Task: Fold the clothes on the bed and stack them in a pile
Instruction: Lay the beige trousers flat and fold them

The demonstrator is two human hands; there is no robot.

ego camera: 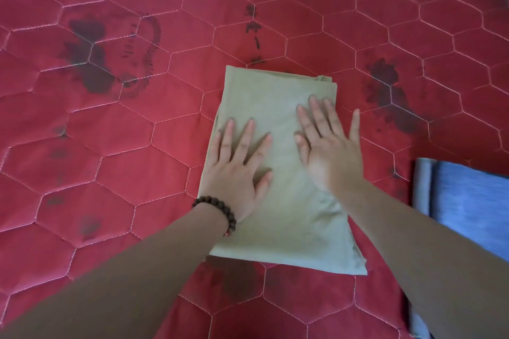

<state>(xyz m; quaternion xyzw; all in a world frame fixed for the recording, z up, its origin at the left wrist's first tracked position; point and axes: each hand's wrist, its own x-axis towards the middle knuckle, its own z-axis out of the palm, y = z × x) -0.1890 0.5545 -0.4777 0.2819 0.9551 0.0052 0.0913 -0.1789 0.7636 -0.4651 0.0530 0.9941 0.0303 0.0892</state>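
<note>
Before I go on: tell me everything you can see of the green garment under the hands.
The green garment is a pale olive, thin woven-looking cloth, folded into a tall rectangle with layered edges showing at its far right corner and near right edge. It lies flat on the red quilted bedspread, apart from the blue folded cloth to its right. The left hand and right hand rest on it, palms down, fingers straight and spread.

No legible text, label, brand, number or sign found on any surface in view. Dark marks on the red quilted bedcover [137,132] are printed pattern, not lettering.
</note>
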